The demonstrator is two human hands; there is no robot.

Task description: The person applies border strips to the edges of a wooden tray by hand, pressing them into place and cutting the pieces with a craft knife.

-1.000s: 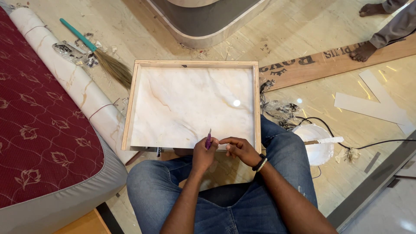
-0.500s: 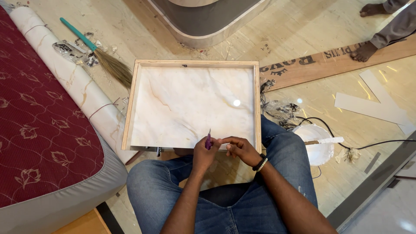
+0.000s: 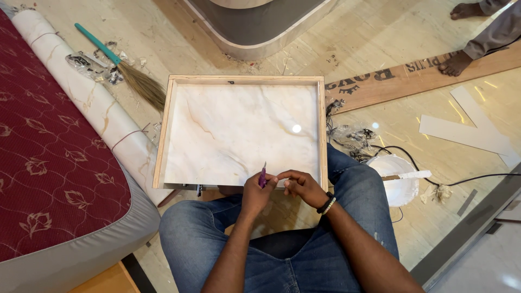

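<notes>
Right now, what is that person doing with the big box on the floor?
A person in jeans sits on the floor with a shallow wooden tray lined in marble-look sheet resting against their knees. Their left hand holds a small purple cutter at the tray's near edge, and their right hand steadies that edge beside it. A broom lies to the left, and a white bowl sits on the right.

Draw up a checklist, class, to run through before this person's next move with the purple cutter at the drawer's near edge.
1. Left hand grips purple cutter: ok.
2. Right hand steadies the near edge of the marble-lined drawer: ok.
3. Right fingers clear of the blade: cannot tell, they sit close.
4. Drawer resting on the knees: ok.
5. Black cable lies off the drawer: ok.
</notes>
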